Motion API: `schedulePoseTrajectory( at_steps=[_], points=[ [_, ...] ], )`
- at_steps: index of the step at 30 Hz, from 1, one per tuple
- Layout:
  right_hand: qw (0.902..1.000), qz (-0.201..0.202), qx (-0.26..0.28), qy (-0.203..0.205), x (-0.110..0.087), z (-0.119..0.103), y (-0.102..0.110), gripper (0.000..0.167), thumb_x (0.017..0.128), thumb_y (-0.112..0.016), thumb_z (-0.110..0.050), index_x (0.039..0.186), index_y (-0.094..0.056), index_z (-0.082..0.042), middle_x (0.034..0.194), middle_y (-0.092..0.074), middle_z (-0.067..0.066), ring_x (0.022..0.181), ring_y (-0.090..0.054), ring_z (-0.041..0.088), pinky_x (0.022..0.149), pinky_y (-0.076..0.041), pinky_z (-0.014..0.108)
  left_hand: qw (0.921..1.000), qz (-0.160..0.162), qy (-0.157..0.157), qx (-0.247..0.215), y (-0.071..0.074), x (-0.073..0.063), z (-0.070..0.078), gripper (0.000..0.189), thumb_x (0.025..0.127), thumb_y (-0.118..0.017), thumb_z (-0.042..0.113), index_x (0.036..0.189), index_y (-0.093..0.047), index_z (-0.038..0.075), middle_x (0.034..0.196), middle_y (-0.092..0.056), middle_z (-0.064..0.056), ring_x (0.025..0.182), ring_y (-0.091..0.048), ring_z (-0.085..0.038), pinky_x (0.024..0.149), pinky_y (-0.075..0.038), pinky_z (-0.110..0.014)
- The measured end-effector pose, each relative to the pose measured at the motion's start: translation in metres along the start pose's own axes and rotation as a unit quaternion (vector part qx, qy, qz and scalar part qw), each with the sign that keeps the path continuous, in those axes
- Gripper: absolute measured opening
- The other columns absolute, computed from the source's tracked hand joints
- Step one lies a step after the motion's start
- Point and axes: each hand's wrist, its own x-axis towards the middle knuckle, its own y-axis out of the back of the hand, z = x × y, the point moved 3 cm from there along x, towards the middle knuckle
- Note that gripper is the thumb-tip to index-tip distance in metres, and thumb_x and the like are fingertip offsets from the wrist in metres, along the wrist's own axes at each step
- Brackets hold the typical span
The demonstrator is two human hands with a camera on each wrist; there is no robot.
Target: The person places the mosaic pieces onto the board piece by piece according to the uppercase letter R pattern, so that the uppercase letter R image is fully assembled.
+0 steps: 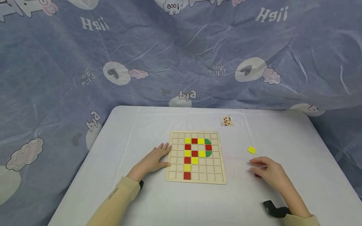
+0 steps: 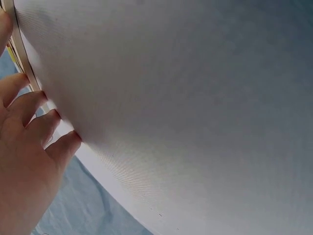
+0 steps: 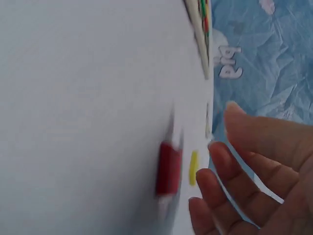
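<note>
My left hand (image 1: 154, 159) rests on the table against the left edge of a square wooden grid board (image 1: 210, 171). Its fingers lie spread along that edge, and the left wrist view shows the fingertips (image 2: 43, 95) there too. Red and yellow square tiles and green rounded ones form a P-like figure on the board. My right hand (image 1: 270, 172) hovers right of the board, thumb and fingers apart, with nothing between them. Beneath it a red tile (image 1: 257, 175) shows partly; in the right wrist view this red tile (image 3: 169, 169) is blurred. A yellow tile (image 1: 251, 150) lies just beyond the hand.
A small printed card (image 1: 227, 121) with a coloured grid pattern lies behind the board. The white table (image 1: 135, 201) has a patterned blue cloth (image 1: 181, 56) hanging behind it. A black strap (image 1: 275, 209) sits by the right wrist.
</note>
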Motion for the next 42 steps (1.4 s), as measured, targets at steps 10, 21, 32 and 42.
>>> schedulePoseTrajectory(
  at_steps=[10,21,32,42],
  points=[
    [0.9989,-0.025,-0.038,0.005,-0.004,0.027,-0.003,0.037,0.076,-0.084,-0.015,0.108,-0.070,-0.002,0.098,-0.064,0.011,0.086,-0.057,0.021,0.068,-0.047,0.030,1.0000,0.002,0.001,-0.006,-0.001,-0.001,-0.001,0.081,0.089,-0.071,0.037,0.155,-0.031,0.011,0.163,-0.022,-0.011,0.153,-0.014,-0.032,0.123,-0.018,-0.054],
    [0.9999,-0.014,-0.007,0.004,0.001,0.000,-0.011,0.025,0.078,-0.083,-0.017,0.095,-0.067,-0.006,0.082,-0.064,0.001,0.074,-0.055,0.013,0.059,-0.044,0.022,1.0000,0.003,0.001,-0.003,-0.004,0.000,-0.005,0.082,0.089,-0.071,0.038,0.155,-0.031,0.012,0.163,-0.022,-0.010,0.153,-0.015,-0.032,0.123,-0.019,-0.054],
    [0.9897,-0.039,0.123,0.062,0.019,-0.085,-0.056,0.021,0.078,-0.083,-0.013,0.094,-0.070,-0.008,0.081,-0.070,-0.001,0.073,-0.064,0.011,0.063,-0.053,0.018,1.0000,0.006,0.003,-0.002,-0.004,-0.002,-0.003,0.081,0.089,-0.071,0.037,0.155,-0.032,0.011,0.163,-0.023,-0.011,0.153,-0.016,-0.032,0.123,-0.019,-0.054],
    [0.9870,-0.068,0.123,0.078,0.028,-0.120,-0.095,0.010,0.082,-0.079,-0.009,0.088,-0.073,-0.013,0.077,-0.069,-0.005,0.069,-0.062,0.008,0.063,-0.052,0.018,1.0000,0.003,-0.005,-0.006,0.000,-0.002,0.000,0.081,0.090,-0.071,0.036,0.155,-0.031,0.010,0.163,-0.022,-0.011,0.153,-0.014,-0.032,0.123,-0.017,-0.053]
  ],
)
